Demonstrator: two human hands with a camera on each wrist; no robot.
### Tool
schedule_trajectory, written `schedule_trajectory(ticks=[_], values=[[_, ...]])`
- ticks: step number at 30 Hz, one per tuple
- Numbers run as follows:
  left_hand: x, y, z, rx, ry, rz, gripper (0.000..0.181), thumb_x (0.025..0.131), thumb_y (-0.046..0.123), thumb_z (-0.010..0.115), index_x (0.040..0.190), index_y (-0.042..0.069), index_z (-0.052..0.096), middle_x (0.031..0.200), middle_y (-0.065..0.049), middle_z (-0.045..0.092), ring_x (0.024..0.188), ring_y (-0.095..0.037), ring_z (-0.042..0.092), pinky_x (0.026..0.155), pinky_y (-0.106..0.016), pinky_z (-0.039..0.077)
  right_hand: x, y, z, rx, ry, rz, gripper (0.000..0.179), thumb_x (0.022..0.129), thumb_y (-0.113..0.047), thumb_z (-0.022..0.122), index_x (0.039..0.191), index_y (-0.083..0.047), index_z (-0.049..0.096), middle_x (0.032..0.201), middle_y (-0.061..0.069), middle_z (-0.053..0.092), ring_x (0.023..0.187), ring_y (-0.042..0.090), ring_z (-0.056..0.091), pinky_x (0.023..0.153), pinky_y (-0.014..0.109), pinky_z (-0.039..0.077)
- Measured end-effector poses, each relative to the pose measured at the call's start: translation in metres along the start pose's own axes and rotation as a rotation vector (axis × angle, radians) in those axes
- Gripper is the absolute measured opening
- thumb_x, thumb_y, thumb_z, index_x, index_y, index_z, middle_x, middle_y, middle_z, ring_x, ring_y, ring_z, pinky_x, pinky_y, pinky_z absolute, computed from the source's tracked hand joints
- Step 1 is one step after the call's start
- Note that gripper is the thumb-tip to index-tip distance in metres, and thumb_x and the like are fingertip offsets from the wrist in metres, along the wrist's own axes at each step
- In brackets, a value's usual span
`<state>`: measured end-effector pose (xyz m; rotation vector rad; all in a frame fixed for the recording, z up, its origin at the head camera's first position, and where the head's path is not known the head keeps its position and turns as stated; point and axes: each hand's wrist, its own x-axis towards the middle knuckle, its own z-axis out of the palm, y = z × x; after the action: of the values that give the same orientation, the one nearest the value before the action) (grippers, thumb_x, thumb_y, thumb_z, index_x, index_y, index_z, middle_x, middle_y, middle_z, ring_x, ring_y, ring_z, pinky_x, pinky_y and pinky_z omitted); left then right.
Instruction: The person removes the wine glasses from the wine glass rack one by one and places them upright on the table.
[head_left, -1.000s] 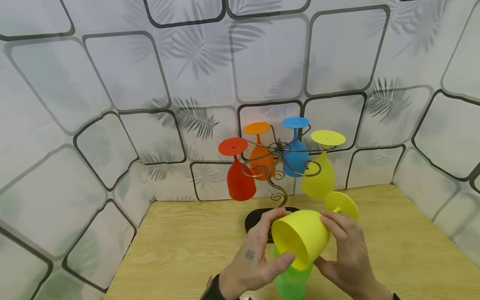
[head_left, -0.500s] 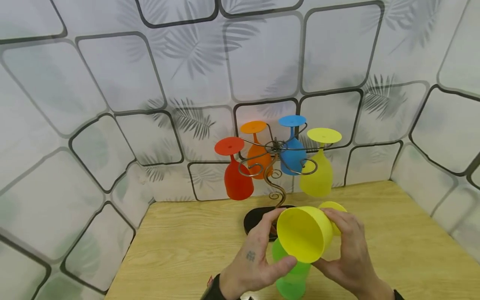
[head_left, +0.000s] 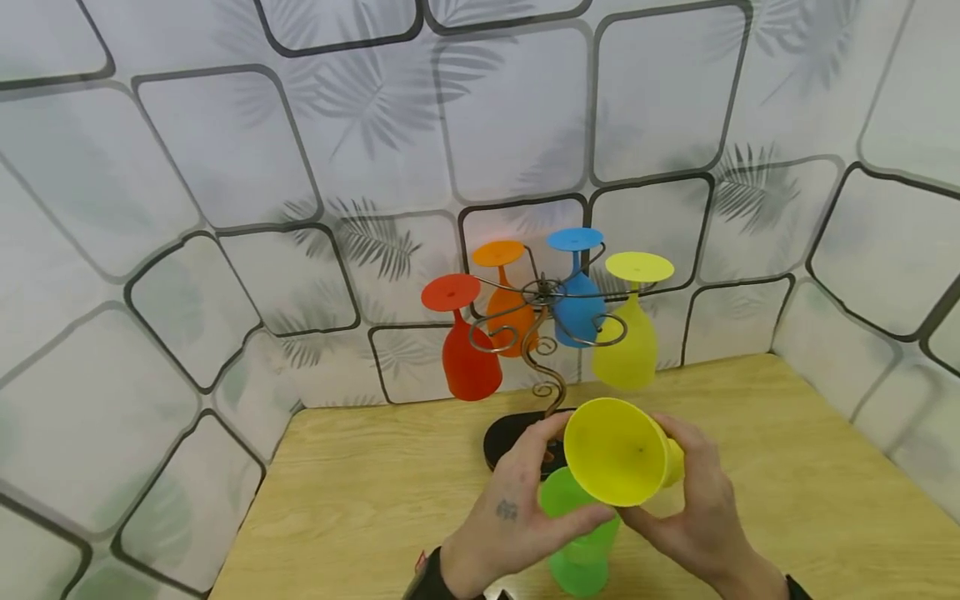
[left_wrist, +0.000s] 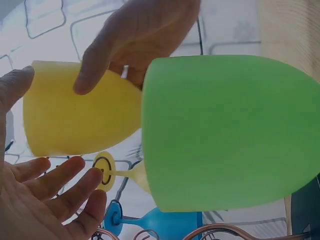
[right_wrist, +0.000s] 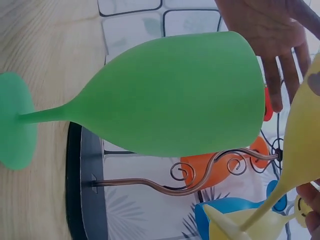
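So the yellow goblet [head_left: 618,454] is up in the air between both hands, over the desk [head_left: 360,483] and in front of the rack [head_left: 544,290], which stands near the back edge. Its long axis is the thing to watch: mouth aimed at the person, stem pointing away and mostly hidden behind the bowl. The right hand [head_left: 697,504] is nearer the stem, its grip clamped on the bowl; the left hand [head_left: 513,512] just frames the rim, fingers apart and loose. Right below, the green goblet [right_wrist: 175,95] stands upright on the desk.

Looks like smooth, matte plastic, tulip bowls on thin stems with flat round feet. Red [head_left: 471,362], orange [head_left: 512,310], blue [head_left: 579,310] and another yellow one [head_left: 626,354] hang foot-up from curly, copper-toned wire. Desk's pale wood grain, base [head_left: 504,437] is black.
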<state>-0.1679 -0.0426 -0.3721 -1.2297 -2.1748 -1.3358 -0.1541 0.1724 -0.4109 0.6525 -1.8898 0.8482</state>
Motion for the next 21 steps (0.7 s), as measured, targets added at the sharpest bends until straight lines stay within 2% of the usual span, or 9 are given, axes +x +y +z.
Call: schedule_trajectory(ticks=[7, 11, 14, 17, 18, 21], values=[[0.001, -0.001, 0.000, 0.002, -0.004, -0.018, 0.072, 0.080, 0.025, 0.080, 0.141, 0.016, 0.043, 0.132, 0.003, 0.054, 0.118, -0.010, 0.049, 0.097, -0.038, 0.049, 0.001, 0.000, -0.005, 0.048, -0.014, 0.038, 0.086, 0.083, -0.055, 0.065, 0.123, 0.019, 0.046, 0.112, 0.028, 0.056, 0.105, 0.019, 0.052, 0.098, 0.011, 0.034], [0.002, -0.002, 0.000, -0.002, -0.014, 0.003, 0.066, 0.082, 0.024, 0.078, 0.139, 0.014, 0.046, 0.134, 0.002, 0.054, 0.121, -0.011, 0.049, 0.098, -0.039, 0.048, -0.008, 0.008, -0.005, 0.063, -0.028, 0.074, 0.088, 0.077, -0.050, 0.074, 0.127, 0.017, 0.046, 0.113, 0.024, 0.057, 0.101, 0.018, 0.052, 0.094, 0.011, 0.036], [0.002, -0.004, -0.001, -0.004, -0.035, 0.014, 0.062, 0.085, 0.025, 0.075, 0.139, 0.013, 0.047, 0.136, 0.001, 0.053, 0.123, -0.011, 0.047, 0.099, -0.039, 0.047, -0.015, 0.013, -0.006, 0.057, -0.072, 0.123, 0.090, 0.064, -0.029, 0.088, 0.130, 0.014, 0.045, 0.114, 0.020, 0.058, 0.100, 0.016, 0.053, 0.093, 0.010, 0.036], [0.001, -0.006, 0.000, -0.015, -0.078, 0.006, 0.058, 0.089, 0.028, 0.069, 0.141, 0.013, 0.046, 0.139, 0.002, 0.052, 0.125, -0.009, 0.045, 0.100, -0.040, 0.046, -0.022, 0.015, -0.009, 0.031, -0.149, 0.198, 0.092, 0.054, -0.010, 0.089, 0.132, 0.010, 0.044, 0.116, 0.014, 0.058, 0.101, 0.012, 0.053, 0.093, 0.008, 0.035], [0.000, -0.007, 0.000, -0.018, -0.095, 0.001, 0.057, 0.091, 0.029, 0.068, 0.141, 0.013, 0.046, 0.140, 0.003, 0.051, 0.126, -0.008, 0.044, 0.101, -0.040, 0.046, -0.023, 0.016, -0.010, 0.030, -0.173, 0.219, 0.094, 0.052, -0.005, 0.089, 0.133, 0.009, 0.043, 0.116, 0.012, 0.058, 0.101, 0.012, 0.053, 0.093, 0.008, 0.035], [-0.002, -0.010, 0.002, -0.016, -0.141, -0.012, 0.054, 0.094, 0.032, 0.063, 0.142, 0.014, 0.044, 0.142, 0.004, 0.049, 0.127, -0.007, 0.042, 0.102, -0.040, 0.044, -0.028, 0.017, -0.012, 0.012, -0.217, 0.247, 0.094, 0.053, -0.003, 0.089, 0.135, 0.006, 0.042, 0.116, 0.010, 0.058, 0.100, 0.012, 0.054, 0.091, 0.009, 0.037]])
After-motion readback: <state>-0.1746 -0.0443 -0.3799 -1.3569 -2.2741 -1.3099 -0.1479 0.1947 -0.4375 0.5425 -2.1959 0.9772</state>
